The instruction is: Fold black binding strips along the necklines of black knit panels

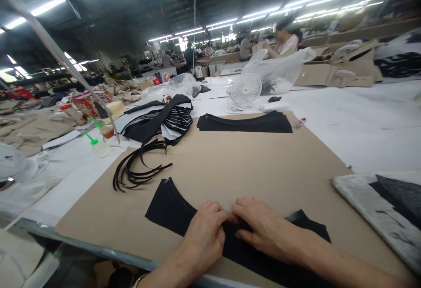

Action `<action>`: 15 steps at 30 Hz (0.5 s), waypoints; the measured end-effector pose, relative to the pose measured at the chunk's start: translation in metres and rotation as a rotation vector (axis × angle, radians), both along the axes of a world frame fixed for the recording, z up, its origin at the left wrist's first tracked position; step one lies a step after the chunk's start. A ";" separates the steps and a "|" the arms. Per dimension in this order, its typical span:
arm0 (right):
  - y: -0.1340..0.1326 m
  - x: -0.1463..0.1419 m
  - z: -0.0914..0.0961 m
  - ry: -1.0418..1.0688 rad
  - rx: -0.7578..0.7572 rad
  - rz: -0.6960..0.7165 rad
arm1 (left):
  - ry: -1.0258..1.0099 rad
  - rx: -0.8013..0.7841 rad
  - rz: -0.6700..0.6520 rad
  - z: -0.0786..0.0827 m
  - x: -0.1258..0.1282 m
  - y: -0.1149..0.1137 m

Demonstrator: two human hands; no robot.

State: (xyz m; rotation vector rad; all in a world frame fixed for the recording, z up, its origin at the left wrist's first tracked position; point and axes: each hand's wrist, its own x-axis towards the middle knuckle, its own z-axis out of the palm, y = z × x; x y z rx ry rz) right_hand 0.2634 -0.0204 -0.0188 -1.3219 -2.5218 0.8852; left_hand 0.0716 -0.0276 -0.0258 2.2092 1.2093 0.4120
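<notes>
Black panel [243, 255] lies in front of you on the tan sheet [213, 160], its curved upper edge facing away and its lower side running toward the near edge of the worktop [332, 121]. Your left hand [207, 231] and right hand [263, 228] rest on its middle, fingers bent over that upper edge and fingertips almost meeting. You may be pinching the material or only pressing it; the covered fingertips make that impossible to tell.

The step in hand looks like working the upper edge between your fingertips, at the middle of the curve. As a judgement, your next move calls for both hands to stay level along the curve, with the panel flat so that neither end swings.

Mind the edges: the worktop's front rail passes just below your left forearm, and the pale slab [358, 204] sits to the right, beyond your right forearm. Black strips [141, 174] curl near the panel's left end, so a leftward slide has little room. Your best space is straight ahead, where bare tan sheet stretches up to the stacked black pieces [246, 124] at its far edge.
</notes>
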 end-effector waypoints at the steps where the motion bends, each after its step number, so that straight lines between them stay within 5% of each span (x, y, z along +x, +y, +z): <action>1: 0.001 0.001 0.001 0.000 -0.012 -0.004 | 0.014 -0.010 0.006 0.001 0.002 0.000; 15: -0.009 0.014 -0.007 0.119 -0.082 -0.109 | 0.023 0.026 0.016 -0.002 0.013 0.001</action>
